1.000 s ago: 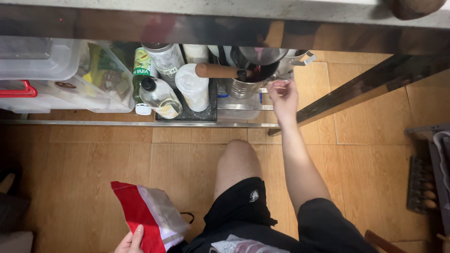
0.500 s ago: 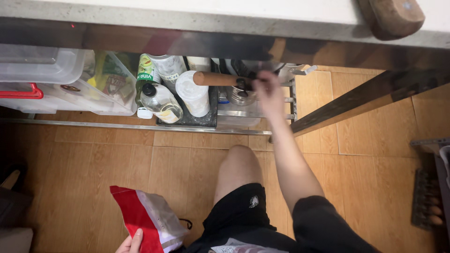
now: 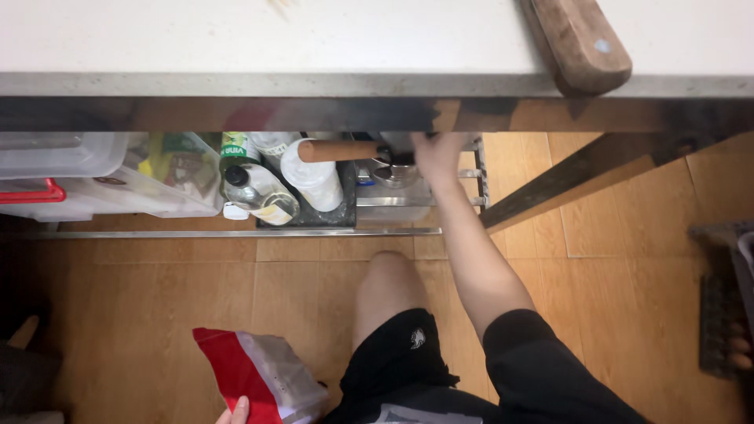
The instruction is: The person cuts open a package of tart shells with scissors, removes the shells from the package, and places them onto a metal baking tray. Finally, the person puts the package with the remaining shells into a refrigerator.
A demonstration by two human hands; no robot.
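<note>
Bright countertop (image 3: 236, 39) glare above, dim shelf (image 3: 236, 232) beneath (slightly soft, blurred throughout).

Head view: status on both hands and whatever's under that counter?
Right hand under the counter edge at the dark pan; grip hidden. Left hand holds red-and-white bag. Bottles and pan's wooden handle crowd the shelf.

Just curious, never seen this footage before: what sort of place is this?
Most likely a home kitchen: a pale countertop, bottles and a wooden-handled pan stored on the shelf beneath it, which the right hand reaches into.
</note>
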